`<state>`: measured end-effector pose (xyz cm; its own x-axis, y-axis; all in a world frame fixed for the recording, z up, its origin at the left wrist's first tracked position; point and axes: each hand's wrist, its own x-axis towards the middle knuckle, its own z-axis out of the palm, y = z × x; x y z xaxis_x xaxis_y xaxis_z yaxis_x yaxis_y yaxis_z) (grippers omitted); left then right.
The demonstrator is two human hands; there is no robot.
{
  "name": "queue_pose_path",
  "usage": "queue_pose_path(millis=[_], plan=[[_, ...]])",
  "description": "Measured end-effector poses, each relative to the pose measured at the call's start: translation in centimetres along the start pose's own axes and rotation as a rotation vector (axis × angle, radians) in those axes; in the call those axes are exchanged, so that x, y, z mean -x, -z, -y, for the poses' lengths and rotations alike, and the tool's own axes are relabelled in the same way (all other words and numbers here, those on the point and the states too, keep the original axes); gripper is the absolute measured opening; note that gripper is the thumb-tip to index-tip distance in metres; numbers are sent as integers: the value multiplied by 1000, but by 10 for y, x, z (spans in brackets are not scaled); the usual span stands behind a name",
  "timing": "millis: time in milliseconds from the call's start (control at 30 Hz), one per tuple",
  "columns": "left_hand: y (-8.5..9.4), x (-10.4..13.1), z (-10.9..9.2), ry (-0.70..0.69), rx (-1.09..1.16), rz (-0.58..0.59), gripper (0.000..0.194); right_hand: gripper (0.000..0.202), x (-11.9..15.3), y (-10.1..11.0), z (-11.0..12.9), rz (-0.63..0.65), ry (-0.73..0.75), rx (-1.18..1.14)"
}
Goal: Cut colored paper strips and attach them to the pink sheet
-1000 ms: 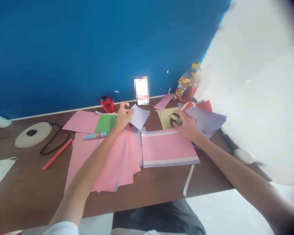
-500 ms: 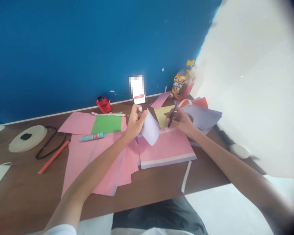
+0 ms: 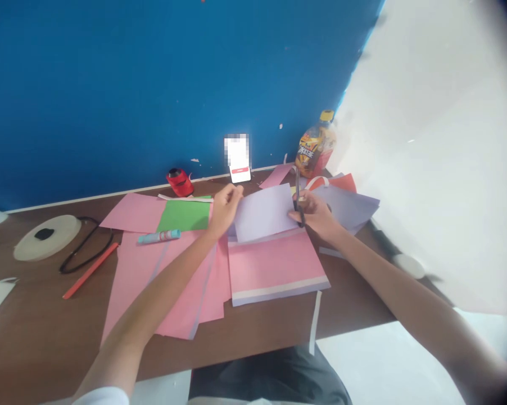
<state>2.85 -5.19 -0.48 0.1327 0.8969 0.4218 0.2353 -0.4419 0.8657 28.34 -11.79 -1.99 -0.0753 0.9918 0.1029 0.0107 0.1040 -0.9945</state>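
My left hand pinches the left edge of a lavender sheet of paper, which is held above a pink sheet with a white and lavender border. In my right hand is a pair of dark scissors, blades pointing up and away, close to the paper's right edge. Whether the blades touch the paper I cannot tell. Behind the lavender sheet, a yellow sheet is almost wholly hidden.
Pink sheets, a green sheet and a glue stick lie left. A lit phone, red tape dispenser and drink bottle stand along the wall. More lavender paper lies right; a white strip overhangs the front edge.
The lavender paper has turned from edge-up to spread broadside, now reaching the scissors. My left hand has shifted slightly left. The pink bordered sheet and the white strip have slid a little toward me.
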Motion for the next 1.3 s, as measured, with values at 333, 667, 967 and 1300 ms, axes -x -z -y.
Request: queue_pose_path(millis=[333, 667, 967, 1300], plan=[[50, -28, 78, 181, -246, -216, 32, 31, -9, 10, -14, -208, 104, 413], [28, -15, 33, -67, -387, 64, 37, 33, -9, 10, -17, -216, 107, 251], [15, -7, -7, 28, -137, 611, 42, 36, -3, 6, -6, -66, 93, 98], [20, -6, -13, 384, 231, 954, 37, 36, -4, 8, -4, -147, 125, 8]])
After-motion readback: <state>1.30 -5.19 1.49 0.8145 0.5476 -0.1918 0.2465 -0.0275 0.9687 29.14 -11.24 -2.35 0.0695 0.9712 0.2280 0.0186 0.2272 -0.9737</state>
